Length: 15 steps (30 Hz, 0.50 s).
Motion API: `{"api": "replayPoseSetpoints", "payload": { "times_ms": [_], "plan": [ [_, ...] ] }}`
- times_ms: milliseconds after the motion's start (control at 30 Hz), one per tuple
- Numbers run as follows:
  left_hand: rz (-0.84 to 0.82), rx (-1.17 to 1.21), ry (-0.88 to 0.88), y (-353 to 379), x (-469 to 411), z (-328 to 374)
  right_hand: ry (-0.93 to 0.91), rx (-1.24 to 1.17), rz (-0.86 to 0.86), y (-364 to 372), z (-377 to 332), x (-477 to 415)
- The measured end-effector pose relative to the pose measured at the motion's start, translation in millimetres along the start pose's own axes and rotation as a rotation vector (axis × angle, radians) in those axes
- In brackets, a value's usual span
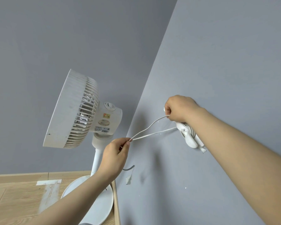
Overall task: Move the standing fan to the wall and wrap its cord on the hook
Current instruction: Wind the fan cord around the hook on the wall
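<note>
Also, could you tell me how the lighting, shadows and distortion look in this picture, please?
Head view: soft, even light, no glare; faint shadows on the wall below the cord and the hook; wide-angle tilt slants the fan; sharp throughout.

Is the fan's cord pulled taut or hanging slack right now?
Taut. The cord runs in two straight strands from the left hand to the right hand and the hook, with no sag.
</note>
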<state>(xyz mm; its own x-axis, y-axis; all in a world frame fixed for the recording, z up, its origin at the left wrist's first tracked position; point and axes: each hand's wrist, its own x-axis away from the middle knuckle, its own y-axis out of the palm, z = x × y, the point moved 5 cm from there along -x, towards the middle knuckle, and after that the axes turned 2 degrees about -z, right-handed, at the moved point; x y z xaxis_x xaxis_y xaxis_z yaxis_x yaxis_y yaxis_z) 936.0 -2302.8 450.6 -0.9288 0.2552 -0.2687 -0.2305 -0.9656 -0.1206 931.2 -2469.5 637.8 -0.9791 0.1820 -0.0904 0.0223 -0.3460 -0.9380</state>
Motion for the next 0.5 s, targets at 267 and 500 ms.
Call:
{"api": "replayPoseSetpoints", "payload": {
  "times_ms": [267, 500],
  "plan": [
    [-0.104, 0.08, -0.029, 9.0, -0.4, 3.4, 0.041, -0.023, 0.075, -21.9, 15.9, 12.0],
    [-0.09, 0.123, -0.016, 6.3, 2.1, 9.9, 0.08, -0.162, 0.064, -27.2, 25.0, 32.6]
  ]
}}
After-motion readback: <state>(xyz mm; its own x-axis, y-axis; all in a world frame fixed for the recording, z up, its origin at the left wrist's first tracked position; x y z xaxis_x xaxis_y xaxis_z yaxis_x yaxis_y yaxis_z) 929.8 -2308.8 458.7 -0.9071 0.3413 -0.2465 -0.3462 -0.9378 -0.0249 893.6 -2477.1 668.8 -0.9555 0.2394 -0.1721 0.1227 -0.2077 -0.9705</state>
